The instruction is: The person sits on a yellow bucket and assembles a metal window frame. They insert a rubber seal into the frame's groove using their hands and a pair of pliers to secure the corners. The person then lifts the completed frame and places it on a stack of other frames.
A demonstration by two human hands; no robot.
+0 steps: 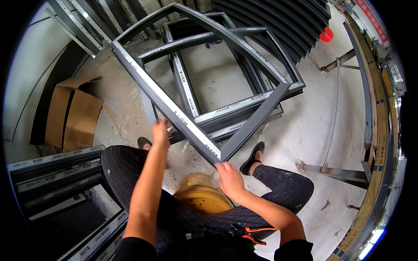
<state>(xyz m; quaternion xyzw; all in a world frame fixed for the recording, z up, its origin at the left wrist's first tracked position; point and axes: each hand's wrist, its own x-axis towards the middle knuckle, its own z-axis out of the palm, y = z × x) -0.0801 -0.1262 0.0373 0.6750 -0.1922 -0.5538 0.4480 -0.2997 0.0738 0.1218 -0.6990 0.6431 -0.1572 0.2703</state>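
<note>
A dark grey metal window frame (261, 114), with white protective film along its rails, is tilted in front of me with one corner toward my lap. At that near corner my right hand (230, 180) is closed, fingers against the edge. My left hand (161, 134) is beside the frame's left rail, its fingers smeared by motion; whether it touches the rail I cannot tell. Beneath and behind lie more frames (185, 85) of the same kind, overlapping at different angles. Orange-handled pliers (250, 232) rest at my lap.
A yellow bucket (204, 198) stands between my legs. More taped frames (61, 154) are stacked at my left, below an open cardboard box (82, 115). Dark profiles (278, 21) are piled at the back. A metal-legged bench (339, 174) runs along the right; a red container (326, 35) is behind.
</note>
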